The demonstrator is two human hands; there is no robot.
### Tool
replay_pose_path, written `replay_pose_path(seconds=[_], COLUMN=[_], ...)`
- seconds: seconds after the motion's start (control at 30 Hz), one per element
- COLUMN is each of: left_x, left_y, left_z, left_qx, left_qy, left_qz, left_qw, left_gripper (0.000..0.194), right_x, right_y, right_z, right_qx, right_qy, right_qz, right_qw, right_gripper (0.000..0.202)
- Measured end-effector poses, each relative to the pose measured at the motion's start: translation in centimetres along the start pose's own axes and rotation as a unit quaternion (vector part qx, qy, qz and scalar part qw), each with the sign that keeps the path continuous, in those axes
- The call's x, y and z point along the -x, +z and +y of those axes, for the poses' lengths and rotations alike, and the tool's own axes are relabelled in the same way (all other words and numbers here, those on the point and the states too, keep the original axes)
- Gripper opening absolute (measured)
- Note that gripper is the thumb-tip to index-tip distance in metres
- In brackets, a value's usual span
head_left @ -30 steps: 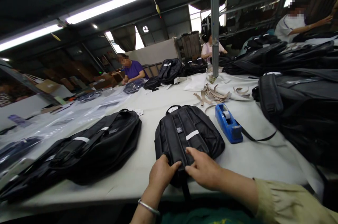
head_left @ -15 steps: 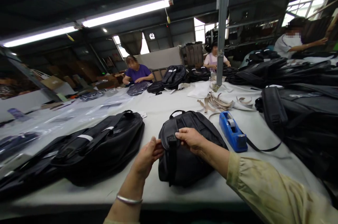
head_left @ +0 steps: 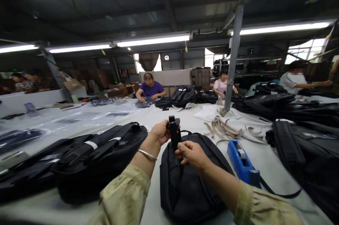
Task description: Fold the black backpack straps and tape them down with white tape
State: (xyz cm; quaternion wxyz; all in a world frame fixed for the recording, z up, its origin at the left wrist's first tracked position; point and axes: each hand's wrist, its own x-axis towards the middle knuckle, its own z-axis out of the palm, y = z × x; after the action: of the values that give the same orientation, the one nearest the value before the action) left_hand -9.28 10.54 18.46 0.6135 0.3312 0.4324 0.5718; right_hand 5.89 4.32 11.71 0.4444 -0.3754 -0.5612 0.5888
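Observation:
A black backpack (head_left: 193, 182) lies on the pale table in front of me. Above its upper left part, a black strap (head_left: 174, 136) with a buckle at its top is held upright. My left hand (head_left: 161, 132) grips the strap near the buckle, from the left. Lower down, my right hand (head_left: 189, 152) pinches the same strap between thumb and fingers. The strap's lower end hangs over the backpack.
More black backpacks (head_left: 106, 158) lie at the left, others (head_left: 312, 151) at the right. A blue tape dispenser (head_left: 243, 165) stands right of the middle backpack, near beige strips (head_left: 227, 128). Several people work beyond the table (head_left: 148, 115).
The strap has been lifted off the backpack and now stands upright. My left hand has moved up and closed on it; my right hand has shifted lower on it. The view has tilted up.

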Motion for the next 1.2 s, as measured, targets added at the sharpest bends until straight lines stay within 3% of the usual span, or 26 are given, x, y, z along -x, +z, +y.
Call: replay_pose_path(seconds=[0.1,0.17,0.3,0.43,0.7,0.77,0.93,1.13,1.2], left_x=[-0.9,-1.1,-1.2,-1.2,-1.0,-1.0,-1.1,-1.3,-1.4], left_y=[0.6,0.9,1.1,1.5,1.7,1.7,1.7,1.2,1.4], left_z=[0.3,0.1,-0.8,-1.7,-2.9,-3.1,-3.7,-4.4,-4.5], left_qx=[0.008,0.010,0.006,0.014,0.028,0.032,0.042,0.054,0.069], left_qy=[0.000,0.002,0.003,0.019,0.031,0.033,0.039,0.037,0.037], left_qz=[0.000,-0.001,0.006,0.015,0.021,0.026,0.047,0.048,0.050], left_qw=[1.000,1.000,1.000,1.000,0.999,0.999,0.997,0.997,0.996], left_gripper=[0.022,0.021,0.020,0.018,0.015,0.014,0.010,0.017,0.015], right_x=[-1.4,-2.4,-3.8,-4.3,-4.3,-4.2,-3.7,-1.9,-1.5], right_y=[1.1,1.5,1.5,1.5,-0.1,-0.6,-1.4,-3.1,-3.5], right_z=[-1.3,-1.6,-1.4,-1.4,-0.4,-0.5,-1.4,-1.9,-2.4], right_qx=[0.043,0.104,0.250,0.317,0.300,0.309,0.400,0.532,0.535], right_qy=[0.019,-0.002,-0.073,-0.073,-0.148,-0.160,-0.182,-0.235,-0.238], right_qz=[0.005,0.043,0.173,0.213,0.202,0.215,0.187,0.147,0.145], right_qw=[0.999,0.994,0.950,0.921,0.921,0.913,0.879,0.800,0.797], right_gripper=[0.044,0.036,0.033,0.030,0.009,0.013,0.019,0.014,0.015])
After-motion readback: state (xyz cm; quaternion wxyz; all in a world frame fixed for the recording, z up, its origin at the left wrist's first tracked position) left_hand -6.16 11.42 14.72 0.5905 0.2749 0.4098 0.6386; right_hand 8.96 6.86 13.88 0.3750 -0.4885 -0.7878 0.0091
